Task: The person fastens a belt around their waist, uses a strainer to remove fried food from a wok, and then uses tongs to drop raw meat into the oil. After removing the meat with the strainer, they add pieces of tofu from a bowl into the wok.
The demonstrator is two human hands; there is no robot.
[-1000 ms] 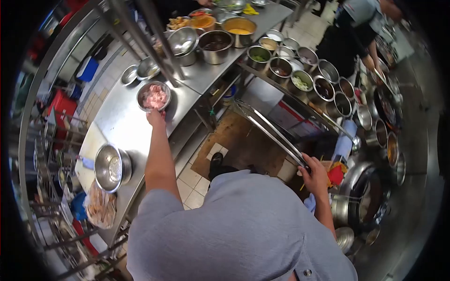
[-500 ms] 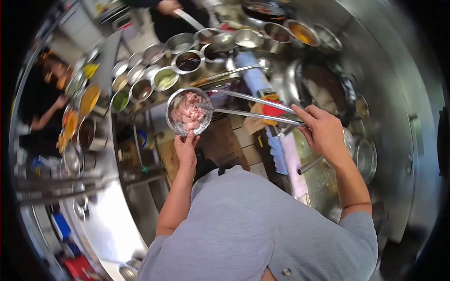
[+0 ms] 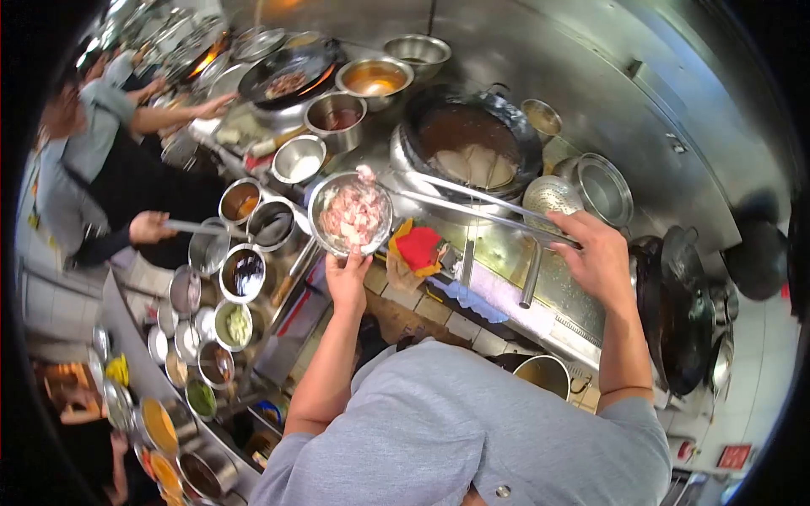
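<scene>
My left hand (image 3: 348, 278) grips the near rim of a round metal bowl (image 3: 316, 226), thumb over the edge. Chunks of pale pink raw meat (image 3: 353, 212) fill the bowl, and one piece sticks up at its far rim. Closed around the back end of long metal tongs (image 3: 489, 211) is my right hand (image 3: 593, 255). The two tong arms spread toward the bowl, their tips by its right side near the meat. Beyond the tongs sits a large wok (image 3: 413, 126) of brown liquid with pale round shapes in it.
A perforated strainer (image 3: 553, 199) and a metal pot (image 3: 604, 190) stand right of the wok. Red cloth (image 3: 418, 246) lies at the counter edge. Several seasoning pots, including a dark-sauce pot (image 3: 244, 271), line the left. A co-worker's hand (image 3: 150, 227) holds a long handle there.
My view has swung right, toward the wok, and the bowl and tongs have come along in my hands. Meat now protrudes above the bowl's far rim.
</scene>
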